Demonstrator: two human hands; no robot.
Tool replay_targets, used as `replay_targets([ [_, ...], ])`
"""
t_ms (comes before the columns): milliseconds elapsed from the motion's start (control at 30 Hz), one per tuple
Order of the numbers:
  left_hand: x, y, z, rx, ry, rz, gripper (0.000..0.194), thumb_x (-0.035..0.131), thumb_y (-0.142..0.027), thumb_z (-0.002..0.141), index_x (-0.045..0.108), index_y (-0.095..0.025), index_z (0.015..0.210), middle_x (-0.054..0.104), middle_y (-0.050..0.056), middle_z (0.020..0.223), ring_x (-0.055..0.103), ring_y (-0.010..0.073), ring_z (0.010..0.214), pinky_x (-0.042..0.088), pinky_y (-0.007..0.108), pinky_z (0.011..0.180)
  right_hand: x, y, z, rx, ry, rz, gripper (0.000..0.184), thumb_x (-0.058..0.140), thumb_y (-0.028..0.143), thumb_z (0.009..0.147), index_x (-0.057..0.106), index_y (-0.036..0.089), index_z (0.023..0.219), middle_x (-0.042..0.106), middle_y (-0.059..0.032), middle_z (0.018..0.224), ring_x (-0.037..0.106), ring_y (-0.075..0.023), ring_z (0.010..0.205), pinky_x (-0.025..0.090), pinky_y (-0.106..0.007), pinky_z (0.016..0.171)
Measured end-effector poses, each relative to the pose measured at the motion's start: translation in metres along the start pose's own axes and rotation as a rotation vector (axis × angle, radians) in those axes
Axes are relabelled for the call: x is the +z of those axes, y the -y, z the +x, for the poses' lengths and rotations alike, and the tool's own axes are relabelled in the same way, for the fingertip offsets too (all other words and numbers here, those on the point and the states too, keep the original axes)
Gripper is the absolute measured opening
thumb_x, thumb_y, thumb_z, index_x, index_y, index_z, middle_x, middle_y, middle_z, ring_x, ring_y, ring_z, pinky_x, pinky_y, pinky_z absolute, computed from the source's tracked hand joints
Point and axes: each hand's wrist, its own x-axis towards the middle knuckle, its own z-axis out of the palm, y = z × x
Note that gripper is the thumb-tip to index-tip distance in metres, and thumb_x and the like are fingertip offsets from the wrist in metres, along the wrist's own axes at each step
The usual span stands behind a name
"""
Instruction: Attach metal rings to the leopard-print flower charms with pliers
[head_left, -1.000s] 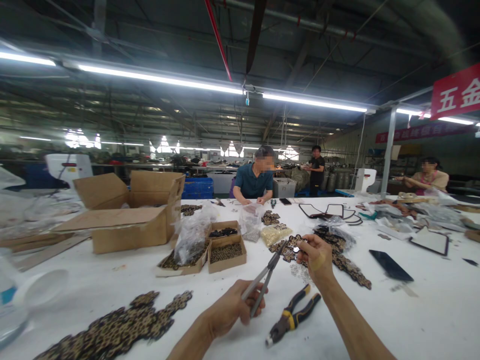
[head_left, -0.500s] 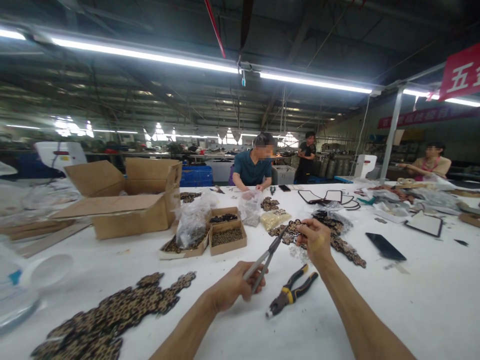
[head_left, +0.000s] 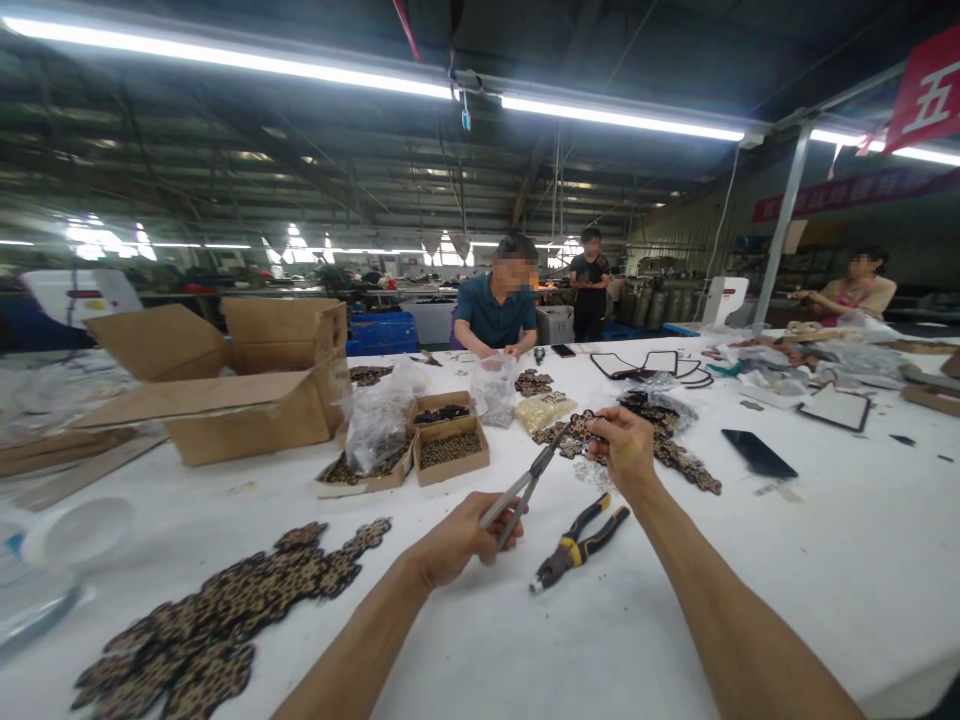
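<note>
My left hand (head_left: 459,540) is closed round the grey handles of long-nose pliers (head_left: 519,492). Their jaws point up and away, reaching the edge of a small leopard-print piece (head_left: 580,424) with a dark scalloped rim. Between thumb and fingers, my right hand (head_left: 627,446) pinches that piece; a tan plaster shows on the back of this hand. Whether the jaws grip anything is too small to tell. Combination pliers (head_left: 576,545) with black and yellow handles lie on the table below both hands. More leopard-print pieces (head_left: 686,465) lie heaped beyond my right wrist.
A large spread of leopard-print pieces (head_left: 247,590) covers the near left. Small boxes of metal parts (head_left: 450,450) stand beside an open carton (head_left: 251,425). A dark phone (head_left: 759,453) lies to the right. Across the table, a person (head_left: 496,305) handles a clear bag (head_left: 493,385).
The view has tilted down and shifted slightly, so the scene sits higher in the picture. Both hands keep their holds on the pliers and the leopard-print piece, close together.
</note>
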Motion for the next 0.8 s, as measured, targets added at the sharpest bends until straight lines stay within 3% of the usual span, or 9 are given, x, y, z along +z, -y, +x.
replay_targets([
  [500, -0.003, -0.009, -0.009, -0.077, -0.056, 0.07, 0.053, 0.048, -0.004, 0.041, 0.061, -0.012, 0.093, 0.064, 0.005, 0.081, 0.056, 0.0182, 0.073, 0.041, 0.03, 0.064, 0.001, -0.011, 0.003, 0.105, 0.008, 0.058, 0.023, 0.076, 0.021, 0.06, 0.061, 0.016, 0.076, 0.058, 0.0043, 0.055, 0.052, -0.0113, 0.036, 0.043, -0.023, 0.032],
  [700, -0.016, -0.004, -0.012, -0.105, -0.198, 0.274, 0.053, 0.051, -0.007, 0.044, 0.06, -0.014, 0.096, 0.062, 0.004, 0.091, 0.054, 0.0182, 0.081, 0.042, 0.027, 0.063, -0.002, -0.016, 0.004, 0.107, 0.01, 0.018, 0.024, 0.077, 0.022, 0.059, 0.061, 0.016, 0.075, 0.058, 0.0041, 0.055, 0.052, -0.0116, 0.036, 0.043, -0.024, 0.031],
  [800, -0.019, -0.007, -0.014, -0.107, -0.214, 0.34, 0.048, 0.051, -0.007, 0.043, 0.06, -0.014, 0.09, 0.061, 0.004, 0.09, 0.053, 0.0178, 0.08, 0.041, 0.026, 0.061, -0.002, -0.018, 0.005, 0.112, 0.02, 0.016, 0.023, 0.077, 0.022, 0.059, 0.061, 0.015, 0.075, 0.058, 0.0039, 0.055, 0.052, -0.0123, 0.035, 0.043, -0.024, 0.031],
])
